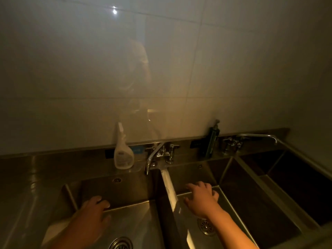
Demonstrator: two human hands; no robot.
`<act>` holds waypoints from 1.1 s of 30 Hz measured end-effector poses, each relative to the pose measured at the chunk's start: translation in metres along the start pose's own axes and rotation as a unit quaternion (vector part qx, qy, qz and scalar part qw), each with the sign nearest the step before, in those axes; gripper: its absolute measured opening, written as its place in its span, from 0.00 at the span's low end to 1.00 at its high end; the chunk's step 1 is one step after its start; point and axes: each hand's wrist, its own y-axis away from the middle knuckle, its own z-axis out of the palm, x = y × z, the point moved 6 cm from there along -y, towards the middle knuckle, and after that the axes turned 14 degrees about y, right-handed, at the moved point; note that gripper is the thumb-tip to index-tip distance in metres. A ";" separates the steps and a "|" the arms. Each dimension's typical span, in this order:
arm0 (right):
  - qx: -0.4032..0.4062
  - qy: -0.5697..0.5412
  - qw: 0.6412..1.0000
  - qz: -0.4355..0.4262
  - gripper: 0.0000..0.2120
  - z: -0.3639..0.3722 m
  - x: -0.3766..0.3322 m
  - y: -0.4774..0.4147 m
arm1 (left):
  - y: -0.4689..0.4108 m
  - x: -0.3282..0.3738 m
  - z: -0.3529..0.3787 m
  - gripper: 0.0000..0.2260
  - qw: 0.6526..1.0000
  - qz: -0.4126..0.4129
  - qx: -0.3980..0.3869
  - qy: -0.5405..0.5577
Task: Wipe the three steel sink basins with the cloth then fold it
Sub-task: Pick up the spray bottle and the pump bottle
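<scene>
Left forearm (pixel 75 234) and right forearm (pixel 231 229) enter at the bottom edge, over a dim steel sink (pixel 53 164); its left basin (pixel 143 221), middle basin (pixel 242 221) and right basin (pixel 296 186) lie side by side; left hand (pixel 95 211) rests at the left basin's back wall, fingers loosely bent, holding nothing; right hand (pixel 203 196) is over the middle basin, fingers spread, empty; a pale strip (pixel 169 189) along the divider between those two basins is probably the cloth, though dimness leaves doubt; it looks light and limp, probably best pinched at one end.
</scene>
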 end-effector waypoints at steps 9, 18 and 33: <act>0.012 0.000 1.000 0.018 0.23 -0.027 0.073 -0.066 | -0.069 0.012 -0.006 0.15 0.999 0.016 0.003 0.039; 0.037 -0.044 0.997 0.044 0.14 -0.028 0.165 -0.206 | -0.151 0.027 -0.018 0.21 0.992 -0.010 0.105 0.072; 0.154 -0.409 0.883 0.172 0.43 0.000 0.199 -0.362 | -0.260 -0.031 0.005 0.33 0.927 -0.099 0.178 0.315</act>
